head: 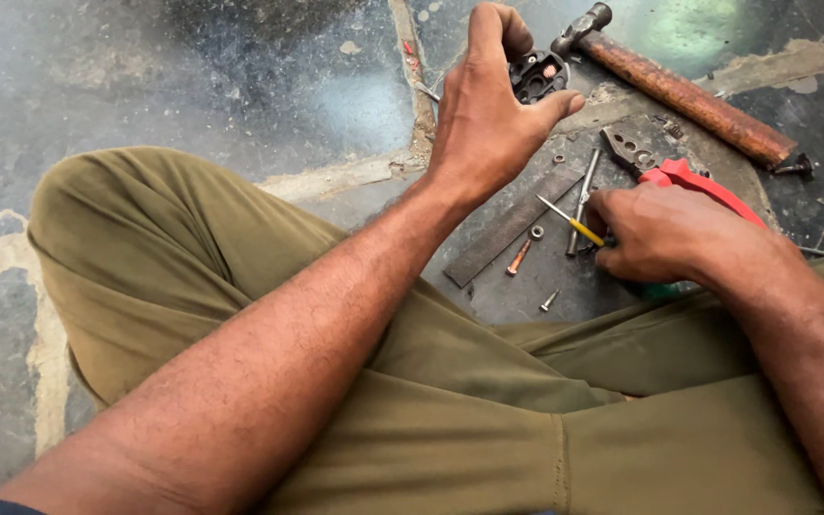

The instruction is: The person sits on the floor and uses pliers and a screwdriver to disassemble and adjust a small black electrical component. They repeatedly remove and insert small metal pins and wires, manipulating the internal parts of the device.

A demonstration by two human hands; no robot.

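Sitting cross-legged in olive trousers [450, 420] on a cracked dark stone floor [193, 95], you are working over a scatter of small tools. Your left hand [488, 114] is reaching forward with its thumb stretched out to the side, its fingers curling over a round black part [538, 74] with holes in it, gripping that part at its near rim. Your right hand [660, 234] is lying closed low by your knee, pinching a thin yellow-handled screwdriver [574, 225] whose metal tip is pointing up and to the left. A wooden-handled hammer [684, 95] is lying slantwise at the top right, well apart from both hands. A red-handled tool [703, 186] is showing just behind your right hand, touching it. A flat dark metal strip [512, 227] is resting between your two hands, and a grey metal rod [583, 200] is lying just beside the screwdriver. A small grey bracket with holes [629, 146] is sitting near the red handle. A copper-coloured bolt [519, 257], a washer [537, 232] and a short silver screw [549, 301] are lying near the strip.
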